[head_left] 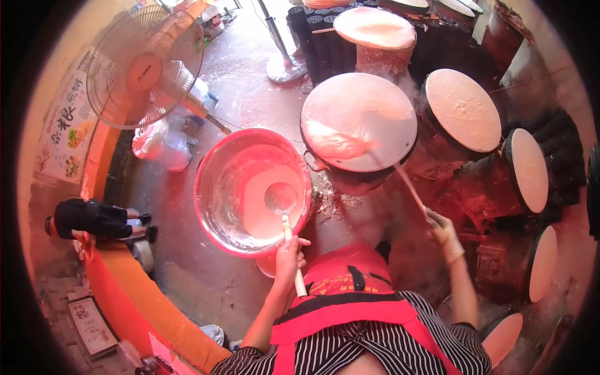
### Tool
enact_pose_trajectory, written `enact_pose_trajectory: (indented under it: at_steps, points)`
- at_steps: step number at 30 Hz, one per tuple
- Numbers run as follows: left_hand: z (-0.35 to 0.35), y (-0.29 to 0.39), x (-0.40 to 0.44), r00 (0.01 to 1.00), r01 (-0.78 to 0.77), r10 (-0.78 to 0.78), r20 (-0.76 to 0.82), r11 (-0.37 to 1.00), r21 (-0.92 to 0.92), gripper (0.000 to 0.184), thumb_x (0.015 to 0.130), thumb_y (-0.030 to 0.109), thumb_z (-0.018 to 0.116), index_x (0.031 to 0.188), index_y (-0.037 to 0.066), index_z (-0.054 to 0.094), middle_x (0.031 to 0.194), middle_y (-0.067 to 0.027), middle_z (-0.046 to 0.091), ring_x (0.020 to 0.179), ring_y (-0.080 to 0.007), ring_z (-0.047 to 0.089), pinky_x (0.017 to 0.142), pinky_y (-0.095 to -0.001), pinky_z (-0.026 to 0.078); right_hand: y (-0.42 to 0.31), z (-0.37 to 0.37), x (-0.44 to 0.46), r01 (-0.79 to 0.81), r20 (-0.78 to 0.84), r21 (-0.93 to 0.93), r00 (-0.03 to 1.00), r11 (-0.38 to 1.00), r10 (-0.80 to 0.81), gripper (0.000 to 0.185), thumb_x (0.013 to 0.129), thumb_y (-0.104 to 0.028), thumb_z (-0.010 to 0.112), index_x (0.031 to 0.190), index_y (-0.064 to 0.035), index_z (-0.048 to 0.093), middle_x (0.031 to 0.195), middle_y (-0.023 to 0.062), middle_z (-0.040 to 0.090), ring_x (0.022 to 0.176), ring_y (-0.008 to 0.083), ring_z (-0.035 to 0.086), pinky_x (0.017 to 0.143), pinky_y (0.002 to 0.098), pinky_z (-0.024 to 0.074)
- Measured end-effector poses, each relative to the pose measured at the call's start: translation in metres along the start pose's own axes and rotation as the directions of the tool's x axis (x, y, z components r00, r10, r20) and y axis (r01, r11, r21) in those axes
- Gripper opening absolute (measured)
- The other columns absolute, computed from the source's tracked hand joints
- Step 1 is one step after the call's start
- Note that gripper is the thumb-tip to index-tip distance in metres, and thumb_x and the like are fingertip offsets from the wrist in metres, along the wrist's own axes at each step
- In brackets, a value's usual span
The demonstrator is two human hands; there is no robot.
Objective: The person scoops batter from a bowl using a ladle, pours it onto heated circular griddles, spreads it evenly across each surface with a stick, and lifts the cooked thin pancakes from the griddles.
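Observation:
My left hand (289, 262) is closed around the pale handle of a ladle (280, 199). The ladle's round bowl rests at the surface of pale batter (255, 200) in a large red-rimmed basin (215, 162). In my right hand (442, 234), which appears gloved, is the thin handle of a batter spreader (412, 190). Its far end, smeared by motion, lies over a round griddle (394, 147). A thick streak of batter (337, 140) lies across the griddle's left half, with a thinner white layer elsewhere.
More round griddles, one bearing a pale sheet (464, 109), curve along the right side; another (375, 28) stands at the back. A fan (145, 72) rises at left. Beyond an orange ledge (134, 300) is a person in dark clothes (94, 219). Plastic bags (164, 147) lie behind the basin.

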State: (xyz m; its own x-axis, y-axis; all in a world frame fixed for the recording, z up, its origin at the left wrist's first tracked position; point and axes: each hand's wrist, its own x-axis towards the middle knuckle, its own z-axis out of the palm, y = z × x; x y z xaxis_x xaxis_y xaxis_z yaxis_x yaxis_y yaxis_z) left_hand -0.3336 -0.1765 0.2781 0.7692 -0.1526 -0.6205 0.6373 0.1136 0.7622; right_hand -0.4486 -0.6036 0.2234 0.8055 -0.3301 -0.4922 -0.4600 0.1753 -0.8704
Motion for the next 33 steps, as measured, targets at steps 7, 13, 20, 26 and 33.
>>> enact_pose_trajectory:
  at_steps: [7,13,20,26,33]
  points:
    - [-0.087,-0.007,-0.061,0.995,-0.036,0.031,-0.091,0.998,-0.056,0.03,0.105,0.027,0.05,0.099,0.001,0.064,0.06,0.0078,0.034,0.047,-0.0013,0.029,0.042,-0.0187,0.024,-0.013,0.358,0.161,0.334,-0.154,0.047,0.934,0.941,-0.323,0.046,0.101,-0.037,0.055,0.138,-0.0107,0.056,0.13,0.0133,0.062,0.114,0.0175,0.056,0.097,0.0363,0.0446]
    - [-0.141,-0.026,-0.092,0.972,-0.11,0.097,-0.212,0.993,-0.05,0.053,0.106,0.046,0.037,0.091,0.001,0.06,0.067,0.0008,0.045,0.05,-0.004,0.037,0.04,-0.0189,0.03,-0.015,0.478,0.23,0.29,-0.392,0.408,0.912,0.866,-0.121,0.032,0.103,-0.042,0.047,0.099,-0.0112,0.052,0.056,-0.0019,0.042,0.036,0.01,0.038,0.032,0.0287,0.0305]
    - [-0.15,-0.023,-0.083,0.983,-0.082,0.059,-0.176,0.989,-0.124,0.044,0.107,0.039,0.04,0.093,0.002,0.061,0.078,-0.0011,0.051,0.052,-0.004,0.038,0.042,-0.019,0.031,-0.001,0.364,0.079,0.122,-0.252,0.397,0.967,0.91,-0.019,0.031,0.103,-0.04,0.048,0.123,-0.0158,0.049,0.065,-0.0028,0.046,0.043,0.0069,0.039,0.037,0.0228,0.0338]
    - [-0.123,-0.009,-0.085,0.995,-0.078,0.07,-0.068,0.987,-0.137,0.032,0.106,0.028,0.047,0.094,0.003,0.062,0.069,0.0064,0.041,0.048,0.0005,0.03,0.04,-0.0172,0.026,-0.024,0.266,0.077,0.072,-0.268,0.521,0.96,0.851,0.083,0.022,0.102,-0.04,0.049,0.104,-0.0179,0.05,0.066,-0.0008,0.047,0.041,0.0097,0.034,0.036,0.0251,0.0286]
    - [-0.081,-0.006,-0.075,0.996,-0.087,0.085,-0.022,0.988,-0.131,0.037,0.106,0.033,0.047,0.094,0.001,0.062,0.075,0.0051,0.042,0.048,0.0001,0.031,0.04,-0.0174,0.026,-0.009,0.302,0.067,-0.06,0.164,0.238,0.986,0.969,0.02,0.061,0.097,-0.046,0.06,0.151,-0.0275,0.039,0.069,-0.0008,0.053,0.047,0.0069,0.043,0.041,0.0252,0.0367]
